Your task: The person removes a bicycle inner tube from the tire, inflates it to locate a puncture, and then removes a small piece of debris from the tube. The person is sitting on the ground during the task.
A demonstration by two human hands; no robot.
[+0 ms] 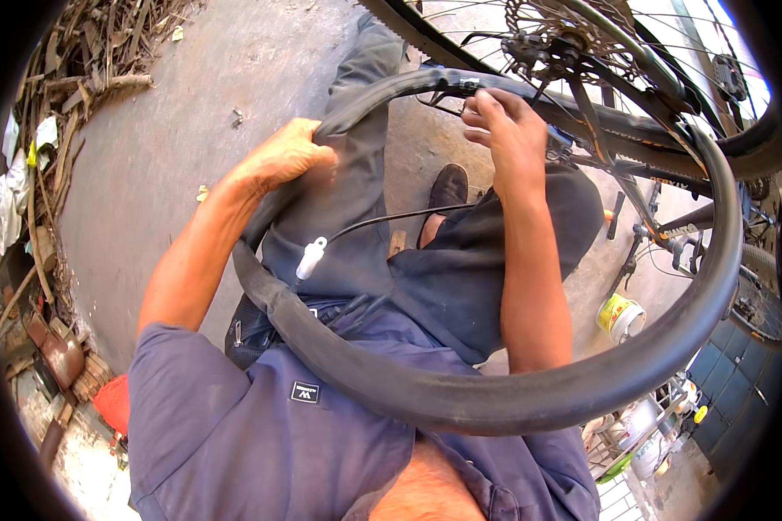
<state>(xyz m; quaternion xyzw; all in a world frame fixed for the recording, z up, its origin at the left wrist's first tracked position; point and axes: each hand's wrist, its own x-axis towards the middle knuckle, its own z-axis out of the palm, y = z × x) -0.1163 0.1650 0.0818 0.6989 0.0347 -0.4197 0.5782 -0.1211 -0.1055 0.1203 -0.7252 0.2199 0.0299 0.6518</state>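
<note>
Grey concrete flr [148, 191], dry branches [82, 78] heaped far L. L hand [288, 158]: elbow bent, fingers clamped on blk rubber inner tube [495, 401], plump, matte, looping across navy shirt [208, 425]. White plastic fitting [311, 258] on thin hose [391, 219] by thighs. R hand [514, 130] raised w/in loop, fingers half-curled, slightly apart, at tube's upper stretch; contact unclear. Perforated metal brake rotor [534, 43] upper R.

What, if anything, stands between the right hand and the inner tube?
Nothing visible does: the right hand is right by the upper stretch of the black inner tube. The bicycle wheel sits beyond, not between them.
</note>
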